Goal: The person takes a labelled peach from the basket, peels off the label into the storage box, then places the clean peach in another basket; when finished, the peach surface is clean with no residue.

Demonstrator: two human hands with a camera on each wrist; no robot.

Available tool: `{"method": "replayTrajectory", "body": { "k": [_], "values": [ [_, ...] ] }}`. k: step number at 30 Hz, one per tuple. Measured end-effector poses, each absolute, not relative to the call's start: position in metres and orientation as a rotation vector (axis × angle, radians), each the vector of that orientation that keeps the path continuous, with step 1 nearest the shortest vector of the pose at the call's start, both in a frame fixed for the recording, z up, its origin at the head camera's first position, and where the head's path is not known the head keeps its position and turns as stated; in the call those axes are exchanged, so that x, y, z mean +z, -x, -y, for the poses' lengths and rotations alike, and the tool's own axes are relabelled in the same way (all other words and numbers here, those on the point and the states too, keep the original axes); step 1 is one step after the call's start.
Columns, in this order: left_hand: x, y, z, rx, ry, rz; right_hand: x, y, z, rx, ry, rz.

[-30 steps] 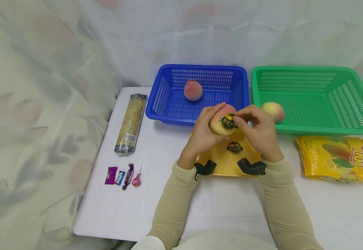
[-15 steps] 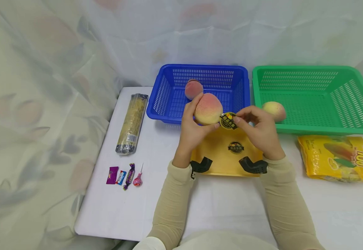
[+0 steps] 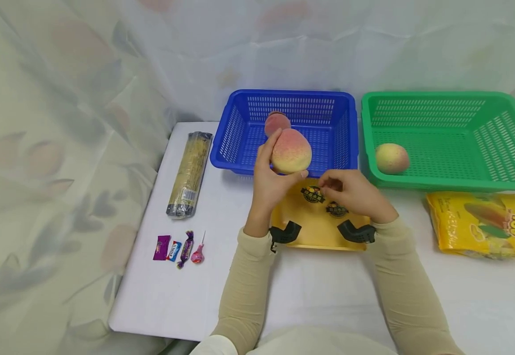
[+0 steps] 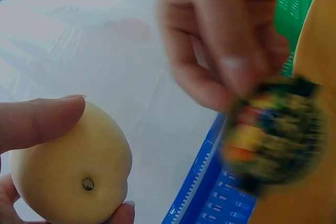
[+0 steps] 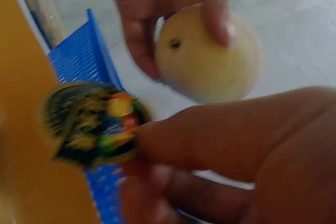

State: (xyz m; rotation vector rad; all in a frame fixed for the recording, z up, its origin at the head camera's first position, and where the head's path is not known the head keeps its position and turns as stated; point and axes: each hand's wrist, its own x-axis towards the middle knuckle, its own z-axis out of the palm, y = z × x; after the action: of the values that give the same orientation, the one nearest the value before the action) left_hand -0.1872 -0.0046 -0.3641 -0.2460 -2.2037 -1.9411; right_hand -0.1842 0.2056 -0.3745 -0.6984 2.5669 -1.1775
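Observation:
My left hand (image 3: 267,186) grips a large pink-and-yellow peach (image 3: 291,152) in front of the blue basket (image 3: 220,157). In the left wrist view the thumb lies over the peach (image 4: 79,166), whose small dark stem end faces the camera. Between thumb and fingers, my right hand (image 3: 356,192) pinches a round black sticker (image 3: 312,194) with a colourful fruit print. That sticker (image 5: 97,124) is apart from the peach and blurred in both wrist views. It hangs over a yellow tray (image 3: 311,234), where a second black sticker (image 3: 337,210) shows under the right hand.
A pink peach (image 3: 277,123) sits in the blue basket, and a paler peach (image 3: 392,159) in the green basket (image 3: 444,183). A yellow snack bag (image 3: 484,224) lies to the right. Leftward are a wrapped bundle of sticks (image 3: 189,172), a lollipop (image 3: 198,254) and several candies (image 3: 186,249).
The sticker has come off the peach in the right hand's pinch. My left hand has carried the peach leftward and away; the right hand has moved the sticker down toward the tray.

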Motion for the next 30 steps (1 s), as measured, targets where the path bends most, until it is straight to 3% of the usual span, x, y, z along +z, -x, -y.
{"method": "replayTrajectory", "body": {
  "k": [30],
  "values": [
    [-0.366,0.189,0.000,-1.962,0.238,2.228,-0.405,0.194,-0.198,-0.681,0.770,-2.506]
  ]
}}
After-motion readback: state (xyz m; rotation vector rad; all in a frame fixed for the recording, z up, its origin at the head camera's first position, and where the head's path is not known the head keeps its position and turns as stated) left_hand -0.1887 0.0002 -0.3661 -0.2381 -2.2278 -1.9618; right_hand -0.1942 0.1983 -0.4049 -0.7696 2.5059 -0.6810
